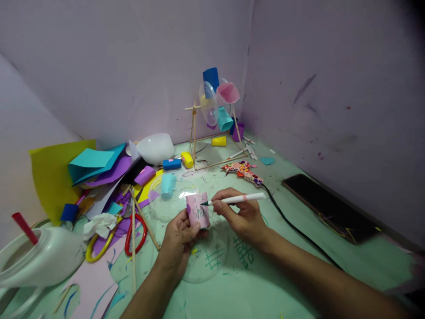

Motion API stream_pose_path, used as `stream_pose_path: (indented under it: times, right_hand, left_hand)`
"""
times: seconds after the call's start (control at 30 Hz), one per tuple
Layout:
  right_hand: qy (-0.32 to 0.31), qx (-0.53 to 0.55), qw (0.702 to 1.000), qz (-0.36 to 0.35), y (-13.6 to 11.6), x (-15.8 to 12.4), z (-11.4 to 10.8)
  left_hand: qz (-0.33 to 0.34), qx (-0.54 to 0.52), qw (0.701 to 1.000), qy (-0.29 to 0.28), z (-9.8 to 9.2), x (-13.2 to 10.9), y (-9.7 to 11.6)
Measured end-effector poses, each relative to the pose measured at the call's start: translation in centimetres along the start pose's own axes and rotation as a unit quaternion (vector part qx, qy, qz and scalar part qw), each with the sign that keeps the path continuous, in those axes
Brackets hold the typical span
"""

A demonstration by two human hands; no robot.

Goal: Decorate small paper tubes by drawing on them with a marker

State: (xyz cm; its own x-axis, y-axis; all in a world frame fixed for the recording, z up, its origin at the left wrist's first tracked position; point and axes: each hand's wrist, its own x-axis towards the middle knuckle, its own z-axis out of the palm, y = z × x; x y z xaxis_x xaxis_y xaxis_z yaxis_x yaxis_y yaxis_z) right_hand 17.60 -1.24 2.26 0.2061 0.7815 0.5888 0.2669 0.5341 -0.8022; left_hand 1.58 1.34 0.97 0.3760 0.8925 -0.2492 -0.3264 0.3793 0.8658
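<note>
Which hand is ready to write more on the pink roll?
Probably the right hand: it holds the pen, tip at the pink roll, while the left hand grips that roll.

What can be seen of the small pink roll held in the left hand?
The pink roll is a small tube, apparently of paper, with green handwriting on its face, only partly readable. It stands nearly upright above a clear plastic lid. The left hand pinches its lower part. The green tip of a white pen, held by the right hand, meets its upper right edge.
</note>
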Motion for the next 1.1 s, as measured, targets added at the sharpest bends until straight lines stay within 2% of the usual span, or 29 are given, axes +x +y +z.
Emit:
stream_pose_path:
  times: [0.17, 0.37, 0.57, 0.73, 0.83, 0.97, 1.1]
  right_hand:
    - [-0.004, 0.012, 1.0, 0.001, 0.0, -0.1, 0.0]
    - [0.033, 0.018, 0.999, 0.021, -0.1, -0.1, -0.1]
    - [0.04, 0.003, 0.999, 0.006, -0.1, -0.2, -0.2]
    - [0.079, 0.056, 0.993, 0.062, 0.4, 0.1, -0.2]
    - [0.045, 0.032, 0.993, 0.1, 0.8, 0.3, -0.2]
    - [-0.029, 0.068, 0.988, 0.135, 1.1, 0.4, -0.2]
    - [-0.035, 0.076, 0.988, 0.132, 0.9, 0.5, -0.3]
  left_hand:
    - [0.0, 0.002, 1.0, -0.002, -0.1, 0.0, 0.0]
    - [-0.005, -0.016, 1.0, -0.01, -0.1, -0.1, 0.2]
    - [-0.025, -0.028, 0.999, 0.003, 0.1, -0.2, 0.7]
    - [-0.027, -0.038, 0.999, 0.013, 0.0, -0.1, 0.8]
    - [-0.017, -0.032, 0.999, 0.0, -0.2, 0.0, 0.3]
    - [0.001, -0.017, 1.0, 0.007, -0.3, 0.1, -0.3]
    - [0.009, 0.007, 0.999, 0.032, 0.1, -0.2, -0.3]
